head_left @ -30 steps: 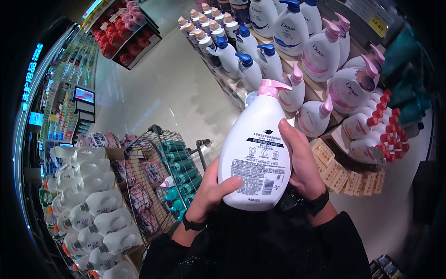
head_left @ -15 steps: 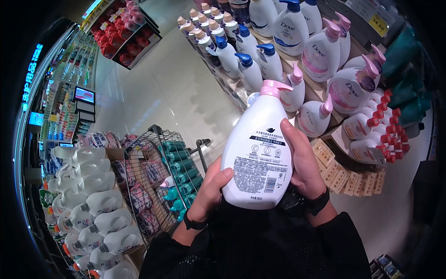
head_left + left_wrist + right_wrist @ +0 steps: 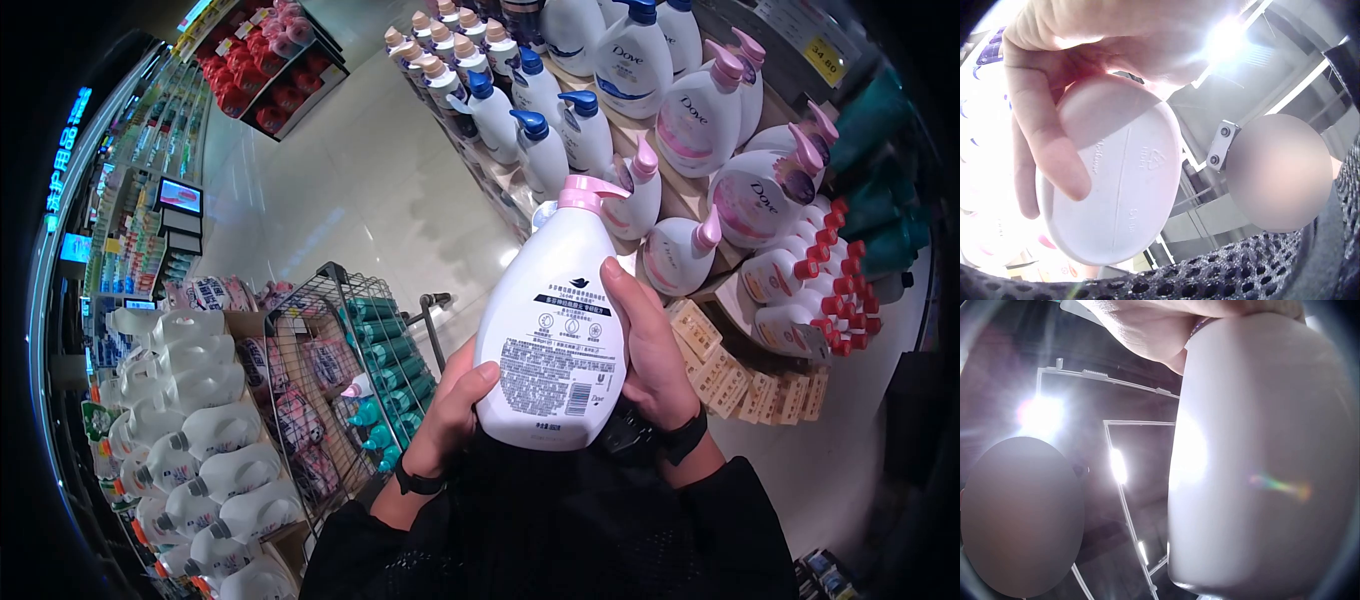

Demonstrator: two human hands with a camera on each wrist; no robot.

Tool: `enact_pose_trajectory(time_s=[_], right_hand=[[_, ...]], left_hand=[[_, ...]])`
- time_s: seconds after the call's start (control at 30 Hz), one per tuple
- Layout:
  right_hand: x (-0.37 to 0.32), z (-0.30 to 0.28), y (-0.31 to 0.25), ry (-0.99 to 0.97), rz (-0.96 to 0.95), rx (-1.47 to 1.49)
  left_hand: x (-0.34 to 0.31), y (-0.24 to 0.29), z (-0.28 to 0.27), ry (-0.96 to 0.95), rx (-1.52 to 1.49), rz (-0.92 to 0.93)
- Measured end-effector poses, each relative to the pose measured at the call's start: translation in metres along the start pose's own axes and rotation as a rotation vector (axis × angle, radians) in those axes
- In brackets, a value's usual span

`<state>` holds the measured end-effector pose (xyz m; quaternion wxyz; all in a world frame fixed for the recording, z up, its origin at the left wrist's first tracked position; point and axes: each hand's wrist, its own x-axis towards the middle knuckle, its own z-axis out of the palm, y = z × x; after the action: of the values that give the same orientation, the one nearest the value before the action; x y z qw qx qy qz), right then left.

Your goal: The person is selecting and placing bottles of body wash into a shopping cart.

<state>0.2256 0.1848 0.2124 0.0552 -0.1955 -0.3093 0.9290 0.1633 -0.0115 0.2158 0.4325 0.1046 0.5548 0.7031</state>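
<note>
A white Dove pump bottle with a pink pump head is held up in front of the chest, its printed back label and barcode facing the wearer. The left hand grips its lower left side, thumb at the label's edge. In the left wrist view, fingers of that hand curl under the bottle's oval base. On the opposite side, the right hand holds the bottle, thumb along its edge. Its other fingers are hidden behind the bottle. The right wrist view shows the bottle's smooth side below that hand.
Ahead to the right, a display shelf holds pink-pump bottles, blue-pump bottles and red-capped bottles. Small boxes line its front edge. A wire cart stands at left beside white jugs.
The left thumb has slid from the label toward the bottle's left edge. The bottle has shifted slightly right; both hands keep hold of it.
</note>
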Motion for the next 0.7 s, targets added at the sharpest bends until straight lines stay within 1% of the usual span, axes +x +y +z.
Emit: enact_pose_trajectory(time_s=[0.23, 0.37, 0.5, 0.53, 0.57, 0.6, 0.63, 0.67, 0.7], right_hand=[[0.006, 0.005, 0.01, -0.013, 0.055, -0.017], [0.014, 0.009, 0.019, -0.026, 0.101, -0.037], [0.024, 0.017, 0.034, -0.053, 0.148, -0.087], [0.027, 0.019, 0.037, -0.049, 0.148, -0.096], [0.03, 0.022, 0.041, -0.045, 0.148, -0.106], [0.033, 0.024, 0.046, -0.067, 0.168, -0.125], [0.035, 0.024, 0.049, -0.077, 0.134, -0.202], [0.036, 0.027, 0.053, -0.09, 0.098, -0.278], [0.038, 0.031, 0.057, -0.089, 0.091, -0.319]], left_hand=[[-0.008, -0.003, -0.008, 0.036, -0.053, -0.028], [-0.016, -0.006, -0.013, 0.098, -0.118, -0.027], [-0.022, -0.008, -0.03, 0.142, -0.201, -0.053], [-0.023, -0.011, -0.036, 0.166, -0.218, -0.032], [-0.025, -0.013, -0.043, 0.146, -0.086, -0.053], [-0.026, -0.015, -0.05, 0.129, 0.046, -0.077], [-0.026, -0.018, -0.05, 0.154, -0.111, -0.071], [-0.026, -0.024, -0.054, 0.194, -0.137, -0.048], [-0.028, -0.031, -0.059, 0.171, -0.087, -0.033]])
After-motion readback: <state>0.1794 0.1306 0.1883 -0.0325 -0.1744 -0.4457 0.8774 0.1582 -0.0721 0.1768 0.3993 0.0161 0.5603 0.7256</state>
